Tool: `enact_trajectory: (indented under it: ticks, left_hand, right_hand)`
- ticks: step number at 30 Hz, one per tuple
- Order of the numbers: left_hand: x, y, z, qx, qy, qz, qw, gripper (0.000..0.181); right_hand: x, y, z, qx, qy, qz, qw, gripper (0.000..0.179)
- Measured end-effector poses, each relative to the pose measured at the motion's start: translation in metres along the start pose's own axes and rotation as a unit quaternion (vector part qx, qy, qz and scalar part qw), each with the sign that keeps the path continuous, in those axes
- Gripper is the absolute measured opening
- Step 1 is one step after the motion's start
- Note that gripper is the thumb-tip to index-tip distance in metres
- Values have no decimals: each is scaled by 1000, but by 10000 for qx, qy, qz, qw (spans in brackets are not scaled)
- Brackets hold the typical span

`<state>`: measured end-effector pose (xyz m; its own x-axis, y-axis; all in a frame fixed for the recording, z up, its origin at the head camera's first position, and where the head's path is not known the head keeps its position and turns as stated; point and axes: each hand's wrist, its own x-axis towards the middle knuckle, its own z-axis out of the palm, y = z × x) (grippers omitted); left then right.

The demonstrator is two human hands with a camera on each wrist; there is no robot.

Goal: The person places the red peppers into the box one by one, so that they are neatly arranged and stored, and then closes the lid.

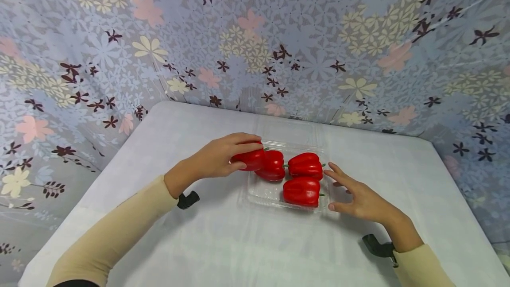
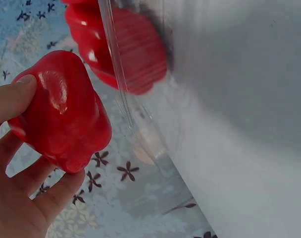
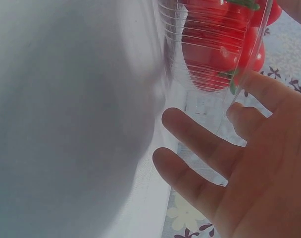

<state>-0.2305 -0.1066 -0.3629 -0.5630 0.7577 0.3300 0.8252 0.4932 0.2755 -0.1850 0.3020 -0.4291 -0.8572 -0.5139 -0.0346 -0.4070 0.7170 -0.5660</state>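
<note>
My left hand (image 1: pixel 221 157) grips a red bell pepper (image 1: pixel 253 157) over the left side of a clear plastic container (image 1: pixel 260 194). In the left wrist view, the thumb and spread fingers hold that pepper (image 2: pixel 61 109) just outside the container wall. Inside the container lie a left bell pepper (image 1: pixel 272 167), a back right one (image 1: pixel 305 165) and a front right one (image 1: pixel 301 191), all red with green stems. Beside the container's right wall, my right hand (image 1: pixel 358 200) has its fingers spread, holding nothing. The right wrist view shows its fingertips right at the wall.
The container's clear lid (image 1: pixel 288 133) is folded back toward the rear. A white cloth covers the table (image 1: pixel 207 242). Behind it hangs a flower-patterned cloth (image 1: pixel 179 48). Dark wrist camera mounts (image 1: pixel 376 246) stick out below the wrists.
</note>
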Motion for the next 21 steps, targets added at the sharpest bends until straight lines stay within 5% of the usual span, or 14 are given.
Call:
enact_trajectory:
  ticks: [13,21]
  left_hand:
    - [10,29,14,-146,-711,229,9971,58]
    - [16,39,27,155,-1145,443,9923,56]
  right_hand:
    - [0,0,0,-42,2,18,10000,86]
    - [0,-1,0,-3,11,41,10000,85]
